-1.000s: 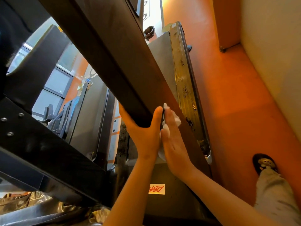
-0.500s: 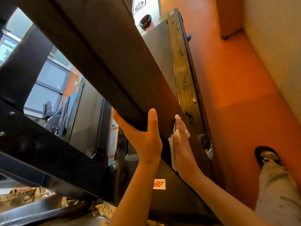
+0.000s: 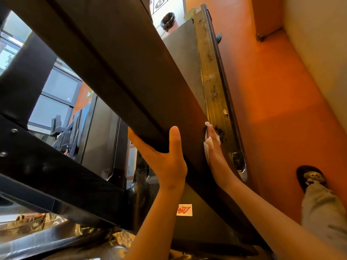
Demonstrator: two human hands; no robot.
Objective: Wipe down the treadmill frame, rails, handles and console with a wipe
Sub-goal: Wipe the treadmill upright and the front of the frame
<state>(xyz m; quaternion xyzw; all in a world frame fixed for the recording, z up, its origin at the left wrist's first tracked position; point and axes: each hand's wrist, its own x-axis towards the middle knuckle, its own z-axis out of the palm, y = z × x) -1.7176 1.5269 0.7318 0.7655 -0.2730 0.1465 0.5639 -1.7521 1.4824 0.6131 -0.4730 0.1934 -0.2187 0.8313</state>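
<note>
A dark treadmill upright [image 3: 122,62] runs diagonally across the head view. My left hand [image 3: 169,166] grips its lower edge, with the thumb laid up the near face and the fingers wrapped behind. My right hand [image 3: 216,156] lies flat on the upright's right side and presses a white wipe [image 3: 206,147] against it with straight fingers. Most of the wipe is hidden under the palm. Beyond the hands lie the grey belt deck [image 3: 180,53] and its worn, stained side rail [image 3: 214,91].
A dark crossbar with bolts [image 3: 47,175] fills the lower left. An orange floor [image 3: 272,91] runs to the right of the treadmill beside a cream wall [image 3: 319,53]. My foot in a dark sandal [image 3: 309,177] stands there. A small white sticker [image 3: 184,210] marks the base cover.
My right hand has slid the wipe across the upright's face toward its right edge, away from my left hand. My left hand keeps its grip on the upright.
</note>
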